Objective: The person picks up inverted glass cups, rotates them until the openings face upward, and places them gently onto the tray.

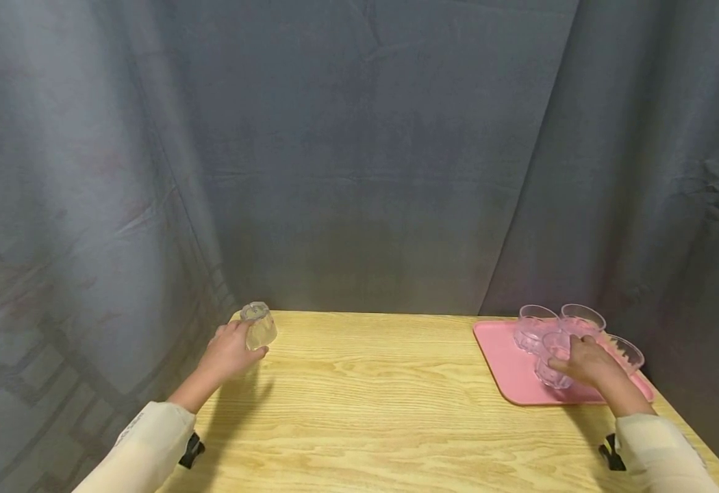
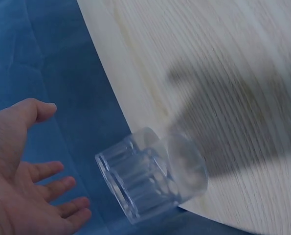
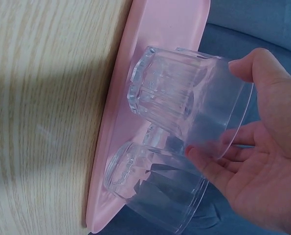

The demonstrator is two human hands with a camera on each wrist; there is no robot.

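On pink tray (image 1: 510,373), 4 tumblers (image 1: 552,374), clear, faceted

I see a grey cloth (image 1: 359,150) hanging behind the table (image 1: 366,390), with small creases and one slanting line toward the right. On the left side it falls in soft folds and carries a faint brick-like pattern (image 1: 27,404). On the right it looks darker. The table has light yellow wood grain, and shadows (image 1: 236,404) lie on it. In my left wrist view, the cloth appears blue.
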